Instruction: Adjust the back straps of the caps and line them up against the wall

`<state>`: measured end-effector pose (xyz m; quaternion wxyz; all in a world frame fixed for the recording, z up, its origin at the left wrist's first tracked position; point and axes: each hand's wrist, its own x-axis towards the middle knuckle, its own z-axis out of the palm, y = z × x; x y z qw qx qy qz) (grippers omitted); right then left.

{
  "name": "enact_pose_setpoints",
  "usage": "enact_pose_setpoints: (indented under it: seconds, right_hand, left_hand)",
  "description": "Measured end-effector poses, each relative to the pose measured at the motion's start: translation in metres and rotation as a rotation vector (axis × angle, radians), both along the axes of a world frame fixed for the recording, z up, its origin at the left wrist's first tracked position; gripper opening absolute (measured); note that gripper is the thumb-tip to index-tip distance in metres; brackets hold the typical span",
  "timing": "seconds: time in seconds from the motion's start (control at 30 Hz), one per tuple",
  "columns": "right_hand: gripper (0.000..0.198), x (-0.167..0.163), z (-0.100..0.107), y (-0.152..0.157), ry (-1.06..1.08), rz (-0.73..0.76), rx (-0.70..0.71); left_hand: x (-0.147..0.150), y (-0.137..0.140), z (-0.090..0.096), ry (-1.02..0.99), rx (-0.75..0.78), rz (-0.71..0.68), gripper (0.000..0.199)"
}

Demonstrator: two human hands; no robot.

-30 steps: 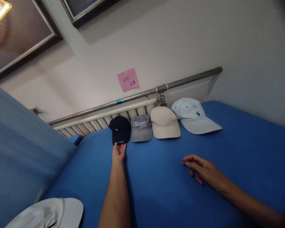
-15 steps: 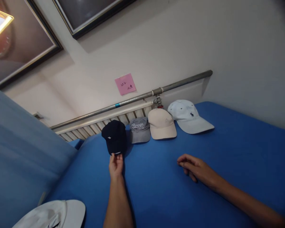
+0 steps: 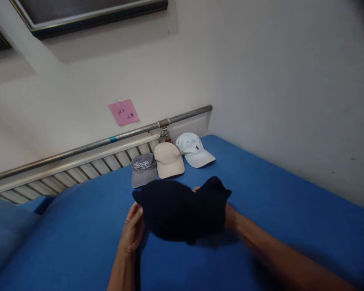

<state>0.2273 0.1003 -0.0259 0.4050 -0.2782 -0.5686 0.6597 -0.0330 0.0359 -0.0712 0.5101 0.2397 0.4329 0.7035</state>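
A black baseball cap [image 3: 176,212] is held up above the blue surface [image 3: 79,234], turned so its white lettering is out of sight. At its left edge, my left hand [image 3: 133,226] has its fingers closed on the cap's corner. My right hand [image 3: 231,216] grips the cap from the right side; most of its fingers are hidden behind the dark cloth. Just beyond the cap lie a grey cap [image 3: 144,171] with "Always" on the front, a beige cap [image 3: 169,161] and a white cap [image 3: 195,149] with a small dark emblem, side by side in a row.
Behind the row run a metal pipe [image 3: 94,145] and a pale radiator [image 3: 81,171]. A pink note [image 3: 123,112] is stuck to the wall above. A light-blue cloth [image 3: 6,230] hangs at the left, and the wall [image 3: 291,121] borders the right side.
The black cap has left its place beside the grey cap, come nearer and been turned. My right hand has moved onto it. The view has swung right; the near white cap is out of frame.
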Motion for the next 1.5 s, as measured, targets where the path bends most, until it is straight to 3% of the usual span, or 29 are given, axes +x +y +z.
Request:
enact_pose_setpoints:
  seconds: [0.13, 0.3, 0.37, 0.5, 0.63, 0.73, 0.8, 0.83, 0.87, 0.93, 1.03, 1.2, 1.5]
  right_hand:
    - [0.014, 0.000, -0.004, 0.006, 0.081, 0.091, 0.172]
    - [0.006, -0.005, -0.019, 0.013, 0.084, 0.060, 0.275]
    - [0.007, -0.006, -0.024, 0.015, 0.093, 0.034, 0.260]
    - [0.007, -0.006, -0.029, 0.022, 0.099, 0.007, 0.266]
    - [0.006, -0.001, -0.029, 0.032, 0.010, -0.013, 0.255]
    - [0.016, 0.008, -0.015, 0.030, -0.114, -0.315, 0.255]
    - [0.019, 0.015, 0.002, 0.018, -0.134, -0.615, 0.422]
    - [0.017, 0.017, 0.010, 0.008, -0.115, -0.676, 0.578]
    - [0.015, 0.018, 0.018, -0.003, -0.091, -0.672, 0.736]
    - [0.018, 0.013, 0.026, -0.024, -0.069, -0.475, 0.965]
    - [0.013, -0.001, 0.022, -0.042, -0.231, -0.230, 1.123]
    - [0.008, -0.014, 0.001, -0.036, -0.450, -0.206, 1.074]
    - [0.016, -0.019, -0.007, -0.034, -0.638, -0.169, 0.984]
  left_hand:
    - [-0.003, 0.004, 0.000, 0.120, -0.069, 0.072, 0.048]
    - [0.003, 0.003, 0.005, 0.334, 0.082, 0.149, 0.035]
    - [0.009, -0.003, 0.015, 0.520, 0.113, 0.067, 0.028]
    - [0.017, -0.020, 0.044, 1.001, 0.092, -0.281, 0.025]
    - [0.022, -0.032, 0.059, 1.062, 0.041, -0.527, 0.025]
    - [0.031, -0.034, 0.058, 1.052, -0.013, -0.549, 0.018]
    - [0.038, -0.033, 0.055, 1.055, -0.031, -0.499, 0.019]
    - [0.042, -0.032, 0.053, 1.053, -0.033, -0.473, 0.021]
    - [0.045, -0.032, 0.051, 1.048, -0.033, -0.457, 0.024]
    - [0.051, -0.031, 0.048, 1.034, -0.026, -0.444, 0.028]
    - [0.059, -0.031, 0.044, 1.045, 0.008, -0.417, 0.031]
    - [0.067, -0.029, 0.038, 1.118, 0.055, -0.365, 0.030]
    - [0.074, -0.026, 0.031, 1.234, 0.066, -0.309, 0.029]
